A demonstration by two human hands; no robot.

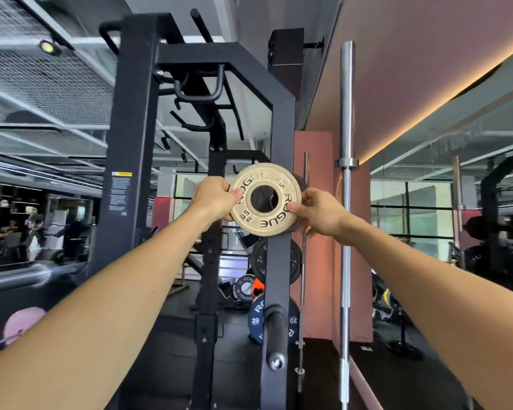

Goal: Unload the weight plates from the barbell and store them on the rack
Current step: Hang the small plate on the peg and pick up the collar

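Note:
A small cream weight plate (265,199) marked ROGUE and 5 KG is held upright in front of the dark rack upright (279,261), at arm's length. My left hand (215,199) grips its left rim, thumb on the face. My right hand (319,211) grips its right rim, thumb on the face near the centre hole. Through the hole a dark peg end shows. Lower on the same upright sit a black plate (259,261), a blue 20 plate (255,321) and a bare storage peg (276,335) that points toward me.
The barbell sleeve (18,276) lies at the left, level with my left forearm. A chrome barbell (346,202) stands upright to the right of the rack, with a thinner bar (302,261) beside it. More plates (245,288) lie on the floor behind. A mirror wall (456,232) runs along the right.

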